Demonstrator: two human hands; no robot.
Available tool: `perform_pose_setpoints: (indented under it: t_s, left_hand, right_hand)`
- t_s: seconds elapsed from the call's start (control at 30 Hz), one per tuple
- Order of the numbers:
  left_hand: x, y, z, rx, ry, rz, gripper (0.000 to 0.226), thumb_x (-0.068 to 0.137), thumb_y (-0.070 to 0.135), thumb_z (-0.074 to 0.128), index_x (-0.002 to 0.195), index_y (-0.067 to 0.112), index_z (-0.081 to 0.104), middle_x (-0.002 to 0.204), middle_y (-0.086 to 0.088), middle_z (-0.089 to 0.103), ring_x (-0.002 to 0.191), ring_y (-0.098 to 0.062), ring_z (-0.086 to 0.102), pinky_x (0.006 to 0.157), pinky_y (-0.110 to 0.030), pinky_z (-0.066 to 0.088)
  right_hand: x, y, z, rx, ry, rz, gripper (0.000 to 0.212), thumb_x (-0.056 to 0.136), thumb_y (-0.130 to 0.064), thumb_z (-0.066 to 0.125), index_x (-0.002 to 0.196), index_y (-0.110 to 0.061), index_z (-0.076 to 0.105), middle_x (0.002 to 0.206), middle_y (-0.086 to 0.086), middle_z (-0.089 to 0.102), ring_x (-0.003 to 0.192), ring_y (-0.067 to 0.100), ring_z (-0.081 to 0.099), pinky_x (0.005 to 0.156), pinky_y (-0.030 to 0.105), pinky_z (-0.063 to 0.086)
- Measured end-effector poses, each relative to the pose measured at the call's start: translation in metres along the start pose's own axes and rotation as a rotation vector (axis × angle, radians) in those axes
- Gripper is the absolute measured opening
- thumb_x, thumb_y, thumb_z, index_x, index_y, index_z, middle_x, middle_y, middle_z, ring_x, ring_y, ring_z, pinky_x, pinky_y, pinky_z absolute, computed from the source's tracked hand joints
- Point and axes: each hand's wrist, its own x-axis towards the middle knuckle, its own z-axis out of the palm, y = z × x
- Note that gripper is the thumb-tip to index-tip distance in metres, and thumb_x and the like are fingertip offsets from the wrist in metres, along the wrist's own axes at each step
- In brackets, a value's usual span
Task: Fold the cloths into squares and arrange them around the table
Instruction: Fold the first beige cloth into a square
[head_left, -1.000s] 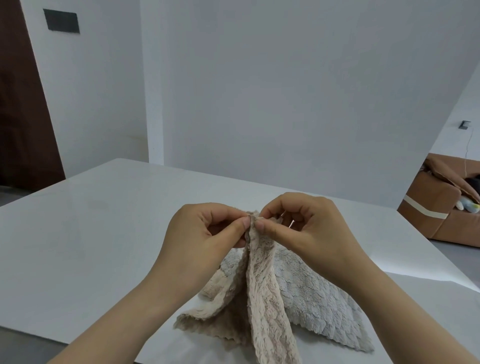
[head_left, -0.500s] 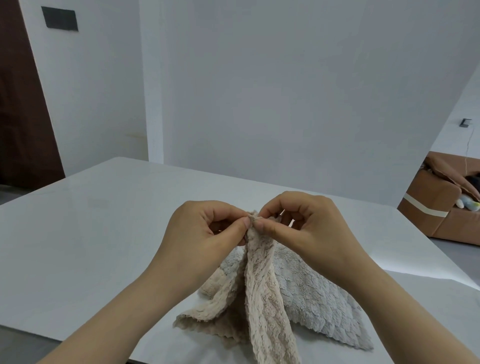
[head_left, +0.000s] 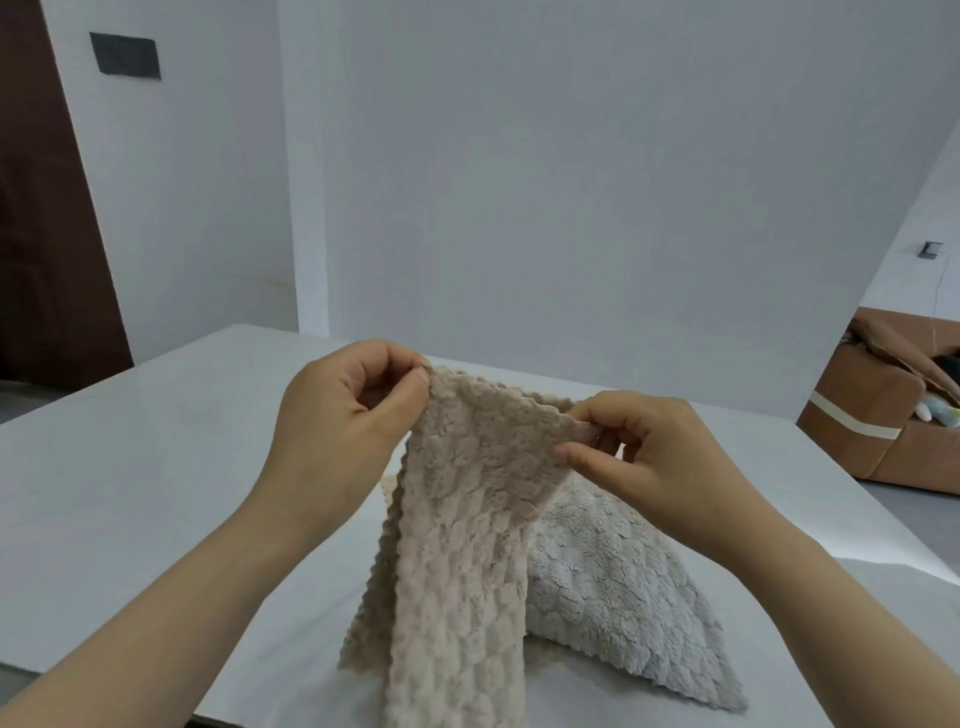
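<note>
Both forearms come in from the lower edge; between them the beige cloth (head_left: 467, 519) hangs down from its upper edge, and its lower part reaches the near side of the white worktop (head_left: 156, 493); just behind it, to the right, the grey cloth (head_left: 623, 597) lies on the worktop, partly hidden by the beige one; the left hand (head_left: 343, 415) pinches the upper left corner between thumb and forefinger; the right hand (head_left: 654, 457) pinches the upper right corner, a little lower; far right stands a brown sofa (head_left: 872, 415).
</note>
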Motion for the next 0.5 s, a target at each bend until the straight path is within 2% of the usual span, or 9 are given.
perform_pose_setpoints:
  t_s: [0.2,0.33,0.43,0.5]
  left_hand:
    - [0.012,-0.008,-0.004,0.040,0.005,0.004,0.017,0.089,0.013,0.058,0.074,0.014,0.066,0.072,-0.013,0.066,0.073,-0.036,0.060,0.074,-0.053,0.054]
    - [0.014,-0.009,-0.006,0.021,0.016,0.020,0.016,0.088,0.016,0.057,0.075,0.017,0.066,0.073,-0.012,0.066,0.073,-0.035,0.061,0.077,-0.054,0.054]
    - [0.015,-0.008,-0.007,0.000,0.021,0.027,0.016,0.089,0.017,0.057,0.076,0.017,0.067,0.074,-0.010,0.066,0.074,-0.034,0.061,0.077,-0.053,0.054]
    - [0.015,-0.008,-0.007,0.002,0.022,0.037,0.016,0.090,0.017,0.057,0.078,0.017,0.067,0.074,-0.011,0.066,0.075,-0.034,0.061,0.077,-0.053,0.054]
  right_hand:
    - [0.003,-0.004,-0.008,-0.074,0.062,-0.073,0.010,0.084,-0.027,0.072,0.077,-0.021,0.072,0.075,-0.011,0.065,0.070,0.011,0.063,0.059,0.010,0.041]
    - [0.006,-0.009,-0.014,-0.117,0.100,-0.057,0.018,0.084,-0.041,0.065,0.077,-0.026,0.073,0.086,-0.013,0.062,0.081,0.010,0.061,0.062,0.023,0.049]
    - [0.009,-0.012,-0.017,-0.117,0.152,-0.031,0.027,0.078,-0.050,0.065,0.071,-0.024,0.072,0.086,-0.014,0.064,0.083,0.009,0.062,0.065,0.026,0.051]
    - [0.009,-0.015,-0.020,-0.077,0.172,0.003,0.027,0.075,-0.048,0.069,0.069,-0.022,0.073,0.080,-0.012,0.069,0.078,0.006,0.065,0.063,0.024,0.053]
